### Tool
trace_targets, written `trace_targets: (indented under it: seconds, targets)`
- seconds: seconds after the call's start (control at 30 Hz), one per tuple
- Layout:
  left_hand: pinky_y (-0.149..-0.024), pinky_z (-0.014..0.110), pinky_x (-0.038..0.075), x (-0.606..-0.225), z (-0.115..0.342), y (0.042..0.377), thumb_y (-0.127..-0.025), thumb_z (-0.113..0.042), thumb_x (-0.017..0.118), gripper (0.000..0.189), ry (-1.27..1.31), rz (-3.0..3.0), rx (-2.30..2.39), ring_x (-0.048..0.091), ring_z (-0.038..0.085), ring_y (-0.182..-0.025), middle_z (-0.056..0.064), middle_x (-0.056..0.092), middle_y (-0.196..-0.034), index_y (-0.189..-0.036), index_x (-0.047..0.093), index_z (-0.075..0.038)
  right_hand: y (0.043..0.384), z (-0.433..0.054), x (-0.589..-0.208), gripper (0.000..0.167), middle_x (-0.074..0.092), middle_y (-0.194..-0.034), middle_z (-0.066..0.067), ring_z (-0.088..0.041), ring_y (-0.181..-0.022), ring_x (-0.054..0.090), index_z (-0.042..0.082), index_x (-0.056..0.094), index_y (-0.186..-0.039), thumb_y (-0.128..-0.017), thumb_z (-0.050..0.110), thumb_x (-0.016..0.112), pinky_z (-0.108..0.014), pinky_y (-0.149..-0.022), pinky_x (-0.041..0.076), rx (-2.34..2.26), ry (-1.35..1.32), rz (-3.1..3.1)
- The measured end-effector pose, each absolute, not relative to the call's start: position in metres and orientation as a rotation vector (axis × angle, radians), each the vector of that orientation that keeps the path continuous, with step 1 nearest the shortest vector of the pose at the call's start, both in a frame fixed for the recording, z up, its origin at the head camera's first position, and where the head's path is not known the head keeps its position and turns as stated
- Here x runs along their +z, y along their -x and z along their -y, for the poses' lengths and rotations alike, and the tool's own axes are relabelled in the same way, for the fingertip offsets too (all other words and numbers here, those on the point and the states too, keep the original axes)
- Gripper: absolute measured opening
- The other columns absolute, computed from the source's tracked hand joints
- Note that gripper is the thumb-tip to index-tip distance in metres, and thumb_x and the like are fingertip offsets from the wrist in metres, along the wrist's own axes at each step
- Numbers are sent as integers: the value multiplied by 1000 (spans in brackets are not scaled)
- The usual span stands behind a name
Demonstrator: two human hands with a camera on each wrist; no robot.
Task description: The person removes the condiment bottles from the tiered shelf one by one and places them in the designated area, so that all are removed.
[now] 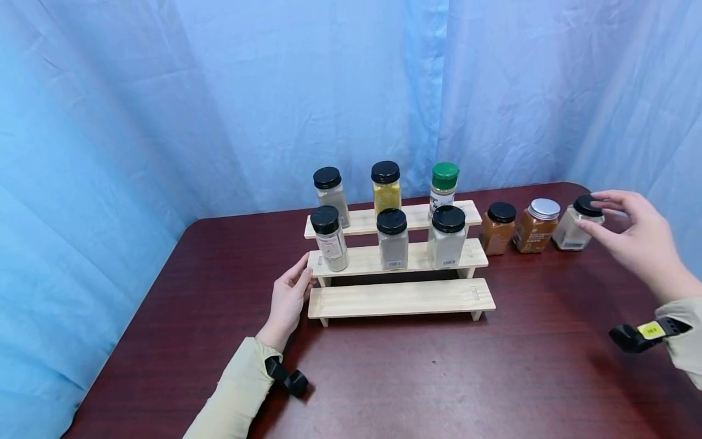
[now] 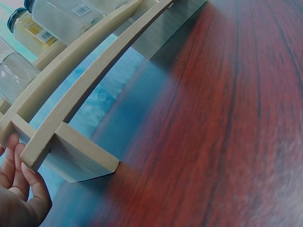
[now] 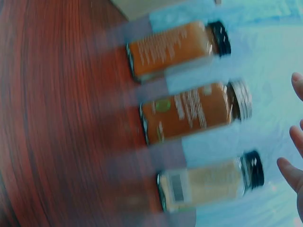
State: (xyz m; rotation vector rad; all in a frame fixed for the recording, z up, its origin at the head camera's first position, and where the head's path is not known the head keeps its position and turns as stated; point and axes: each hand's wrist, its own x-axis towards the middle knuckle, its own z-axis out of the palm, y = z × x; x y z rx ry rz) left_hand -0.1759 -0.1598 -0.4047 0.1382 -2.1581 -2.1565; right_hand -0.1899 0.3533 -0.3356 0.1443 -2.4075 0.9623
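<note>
A three-step wooden spice rack (image 1: pixel 400 299) stands on the table, its lowest step bare. My left hand (image 1: pixel 289 300) grips the rack's left end, and in the left wrist view its fingers (image 2: pixel 35 184) curl at the shelf end. At the far right, my right hand (image 1: pixel 638 235) is by a jar of pale powder with a black lid (image 1: pixel 571 230). Thumb and fingers are spread around that lid; in the right wrist view the fingertips (image 3: pixel 286 166) show apart from it. Left of this jar stand a silver-lidded jar of orange-brown powder (image 1: pixel 534 228) and a black-lidded brown one (image 1: pixel 496 231).
On the middle step are a round shaker (image 1: pixel 331 241) and two black-lidded jars (image 1: pixel 392 244). The top step bears a grey-powder jar (image 1: pixel 331 198), a yellow-powder jar (image 1: pixel 386 194) and a green-capped bottle (image 1: pixel 443 186). Blue curtains (image 1: pixel 307 91) hang behind the dark red table (image 1: pixel 384 378).
</note>
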Motion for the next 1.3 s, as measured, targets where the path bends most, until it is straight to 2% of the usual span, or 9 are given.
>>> trace_targets:
  seconds: [0.13, 0.33, 0.47, 0.63, 0.77, 1.03, 1.17, 1.3]
  targets:
    - [-60, 15, 39, -405, 160, 176, -98, -11, 50, 44, -133, 2160, -2155, 52, 1, -70, -11, 56, -76, -142, 44, -7, 185, -338, -334, 44, 41, -106, 31, 21, -94, 42, 9, 53, -126, -86, 10, 69, 5, -78, 31, 1046, -186, 2411]
    - [-60, 15, 39, -406, 160, 176, -98, -11, 50, 44, -150, 2139, -2188, 53, 0, -70, -12, 56, -75, -142, 45, -8, 181, -317, -332, 50, 52, -110, 18, 13, -99, 53, 14, 56, -124, -81, -10, 67, 1, -80, 39, 1261, -371, 2327]
    - [-60, 15, 39, -406, 160, 177, -98, -10, 49, 44, -159, 2133, -2198, 53, 0, -71, -12, 56, -75, -142, 44, -8, 178, -302, -329, 54, 54, -114, 14, 10, -101, 54, 7, 55, -126, -78, -15, 66, -1, -79, 41, 1312, -472, 2322]
    - [-60, 16, 39, -405, 160, 177, -99, -10, 49, 44, -148, 2136, -2191, 53, 0, -72, -13, 57, -77, -142, 43, -7, 175, -284, -322, 57, 51, -118, 16, 9, -105, 52, 8, 53, -130, -79, -14, 66, -2, -80, 40, 1239, -575, 2358]
    - [-60, 16, 39, -405, 160, 177, -99, -10, 49, 44, -151, 2138, -2187, 53, 1, -72, -13, 57, -77, -142, 44, -8, 176, -271, -319, 60, 49, -120, 15, 8, -107, 51, 8, 52, -130, -78, -15, 67, -2, -86, 38, 1207, -661, 2361]
    - [-61, 16, 39, -405, 160, 176, -99, -11, 49, 44, -158, 2140, -2173, 53, 1, -72, -13, 56, -77, -142, 44, -9, 179, -246, -317, 67, 50, -124, 7, 5, -110, 49, 9, 53, -130, -71, -17, 72, -5, -91, 39, 1202, -817, 2328]
    - [-61, 17, 39, -404, 159, 176, -99, -10, 49, 43, -155, 2131, -2180, 53, 0, -71, -13, 56, -77, -142, 44, -9, 180, -234, -316, 69, 49, -125, 7, 2, -112, 49, 2, 52, -129, -67, -21, 73, -7, -93, 39, 1217, -869, 2297]
    - [-61, 16, 39, -405, 159, 176, -99, -10, 49, 44, -153, 2126, -2185, 53, 0, -71, -13, 57, -77, -142, 44, -8, 182, -225, -317, 68, 47, -129, -3, 3, -116, 46, -5, 51, -126, -64, -20, 75, -8, -95, 38, 1181, -919, 2293]
